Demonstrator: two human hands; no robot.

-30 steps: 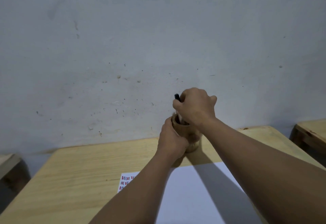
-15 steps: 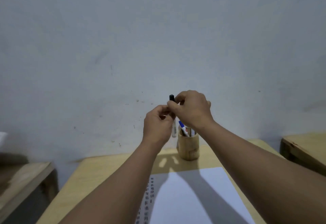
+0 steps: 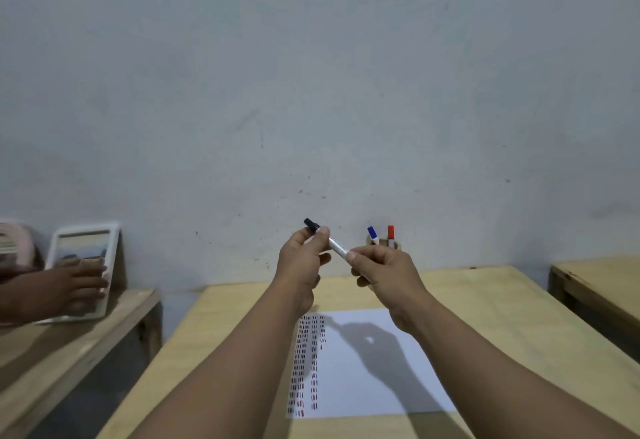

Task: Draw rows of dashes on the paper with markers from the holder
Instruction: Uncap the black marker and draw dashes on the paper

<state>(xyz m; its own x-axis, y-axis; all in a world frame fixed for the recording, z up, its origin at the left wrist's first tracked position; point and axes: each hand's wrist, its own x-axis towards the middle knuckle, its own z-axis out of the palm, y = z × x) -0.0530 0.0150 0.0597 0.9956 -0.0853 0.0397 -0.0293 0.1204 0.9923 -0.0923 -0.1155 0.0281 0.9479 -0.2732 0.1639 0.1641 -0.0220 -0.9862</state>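
Above the pale wooden desk (image 3: 485, 300) we hold a black-capped marker (image 3: 332, 243) slanted between both hands: our left hand (image 3: 303, 264) has its grip pinched on the cap end, our right hand (image 3: 384, 272) its grip closed round the barrel's lower end. Below lies the paper (image 3: 363, 386), with columns of red and dark dashes along its left side and our hands' shadow across it. Behind our right hand, the holder (image 3: 382, 243) is mostly hidden, with a blue marker (image 3: 372, 233) and a red marker (image 3: 390, 233) standing in it. A scuffed grey wall (image 3: 311, 75) rises behind. On a neighbouring desk (image 3: 69, 345) to the left, another person's hand (image 3: 72, 283) touches a white-framed tablet (image 3: 86, 265); a further desk (image 3: 599, 286) sits right.
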